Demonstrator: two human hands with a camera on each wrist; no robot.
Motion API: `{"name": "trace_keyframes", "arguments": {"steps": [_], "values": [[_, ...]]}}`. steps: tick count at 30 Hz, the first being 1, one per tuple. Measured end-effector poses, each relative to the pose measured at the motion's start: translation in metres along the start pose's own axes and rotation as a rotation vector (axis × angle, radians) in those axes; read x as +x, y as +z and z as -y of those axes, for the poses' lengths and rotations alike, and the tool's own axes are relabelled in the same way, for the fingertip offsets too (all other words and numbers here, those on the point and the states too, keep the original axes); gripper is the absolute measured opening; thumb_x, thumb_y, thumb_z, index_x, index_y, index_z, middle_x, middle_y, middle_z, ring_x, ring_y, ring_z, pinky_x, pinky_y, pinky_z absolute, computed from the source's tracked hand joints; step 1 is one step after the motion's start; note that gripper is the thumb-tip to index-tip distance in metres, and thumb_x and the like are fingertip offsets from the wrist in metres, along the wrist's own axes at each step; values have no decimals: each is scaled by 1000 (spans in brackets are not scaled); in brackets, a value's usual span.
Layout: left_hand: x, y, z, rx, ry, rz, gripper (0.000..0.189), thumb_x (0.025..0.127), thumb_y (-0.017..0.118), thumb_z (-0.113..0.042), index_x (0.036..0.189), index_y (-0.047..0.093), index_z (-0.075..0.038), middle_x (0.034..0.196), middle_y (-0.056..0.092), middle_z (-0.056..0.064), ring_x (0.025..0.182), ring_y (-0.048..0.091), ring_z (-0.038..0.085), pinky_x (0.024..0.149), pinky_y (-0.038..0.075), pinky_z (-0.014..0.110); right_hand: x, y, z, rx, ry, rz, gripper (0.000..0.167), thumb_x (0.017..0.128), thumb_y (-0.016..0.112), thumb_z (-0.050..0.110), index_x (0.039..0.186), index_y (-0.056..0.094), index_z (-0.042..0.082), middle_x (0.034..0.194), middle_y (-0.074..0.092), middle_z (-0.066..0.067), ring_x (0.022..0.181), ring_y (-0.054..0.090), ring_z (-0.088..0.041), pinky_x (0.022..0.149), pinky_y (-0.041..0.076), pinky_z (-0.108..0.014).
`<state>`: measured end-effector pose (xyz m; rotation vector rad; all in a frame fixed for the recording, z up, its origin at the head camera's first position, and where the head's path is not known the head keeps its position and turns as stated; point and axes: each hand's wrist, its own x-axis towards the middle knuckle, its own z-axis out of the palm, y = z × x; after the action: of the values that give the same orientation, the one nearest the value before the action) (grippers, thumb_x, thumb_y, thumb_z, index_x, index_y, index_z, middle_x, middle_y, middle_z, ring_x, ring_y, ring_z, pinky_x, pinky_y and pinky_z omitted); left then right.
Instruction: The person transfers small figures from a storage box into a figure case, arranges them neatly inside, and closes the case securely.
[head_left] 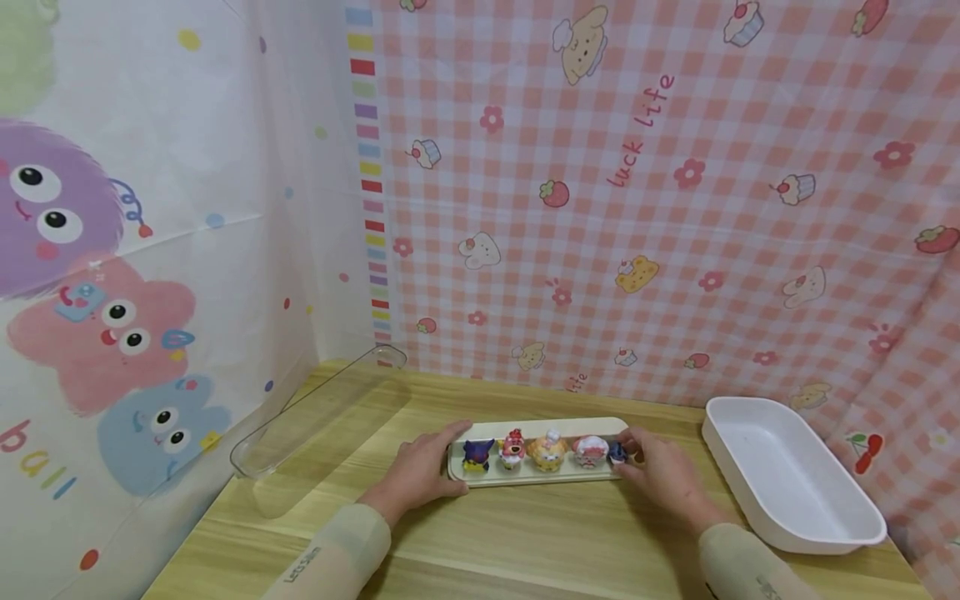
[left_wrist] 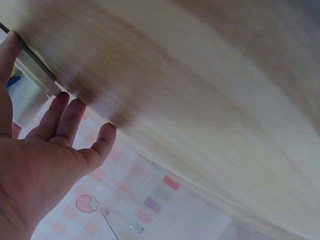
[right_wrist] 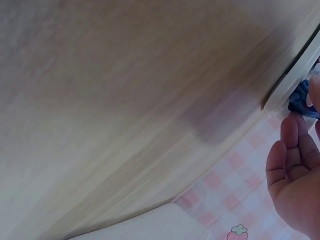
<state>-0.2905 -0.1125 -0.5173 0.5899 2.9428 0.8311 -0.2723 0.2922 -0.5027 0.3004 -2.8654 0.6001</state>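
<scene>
A long cream tray (head_left: 540,482) with a row of several small figurines lies on the wooden table. From the left stand a purple figurine (head_left: 477,455), a red-and-pink one (head_left: 513,450), an orange one with a white hat (head_left: 547,452) and a pink-and-white one (head_left: 591,451). My left hand (head_left: 420,468) grips the tray's left end, thumb at the near edge and fingers at the far side. At the right end, a dark blue figurine (right_wrist: 298,102) is pinched between the thumb and fingers of my right hand (head_left: 663,471), which partly hides it.
A clear plastic cover (head_left: 322,417) leans at the left, by the white cloth wall. To the right stands a white rectangular basin (head_left: 795,475). A pink checked cloth (head_left: 600,250) hangs along the table's back edge.
</scene>
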Motion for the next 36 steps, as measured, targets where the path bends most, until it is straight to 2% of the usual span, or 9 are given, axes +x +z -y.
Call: {"name": "trace_keyframes", "arguments": {"steps": [13, 21, 29, 36], "values": [[0, 0, 0, 7, -2, 3, 101, 79, 96, -38, 164, 43, -27, 155, 63, 10, 135, 61, 42, 110, 43, 71, 0, 2, 6, 11, 23, -10, 33, 89, 87, 20, 115, 70, 12, 104, 82, -8, 93, 76, -24, 79, 61, -50], [0, -1, 0, 11, 0, 6, 101, 79, 96, -38, 164, 42, -27, 155, 63, 10, 135, 61, 42, 110, 43, 70, -1, 3, 7, 0, 37, -10, 34, 89, 87, 21, 117, 69, 12, 107, 82, -9, 97, 77, -28, 83, 61, -53], [0, -1, -1, 9, 0, 4, 101, 79, 96, -37, 164, 43, -26, 155, 63, 10, 136, 61, 43, 110, 43, 71, -3, 3, 4, 4, 33, -8, 47, 86, 90, 26, 122, 66, 9, 112, 80, -13, 98, 77, -29, 84, 61, -53], [-1, -1, -2, 1, -2, 5, 101, 78, 96, -36, 164, 43, -25, 155, 63, 10, 136, 61, 43, 110, 43, 71, -9, -2, -1, -1, 72, 22, 61, 87, 90, 27, 134, 60, 2, 116, 78, -19, 103, 76, -35, 87, 61, -57]]}}
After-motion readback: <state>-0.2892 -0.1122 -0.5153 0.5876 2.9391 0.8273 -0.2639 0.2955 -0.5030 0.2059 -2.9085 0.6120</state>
